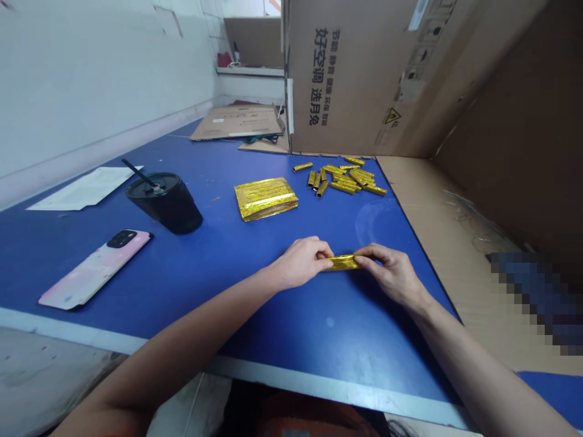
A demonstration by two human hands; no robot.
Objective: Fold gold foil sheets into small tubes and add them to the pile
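Note:
Between my two hands is a narrow strip of folded gold foil paper [344, 263], held level just over the blue tabletop. My left hand [304, 261] pinches its left end between thumb and fingers. At the right end, my right hand [390, 271] grips it the same way. Beyond my hands lies a flat stack of gold foil sheets [266, 198], its near edge slightly lifted. To the right of that, a loose pile of small folded gold foil pieces [346, 182] is spread near the back edge.
A black tumbler [166, 203] with a straw and a pink phone [98, 267] are on the left, with white paper [84, 188] behind. A large cardboard box [355, 79] walls off the back and right. Flattened cardboard [239, 121] lies at the far end.

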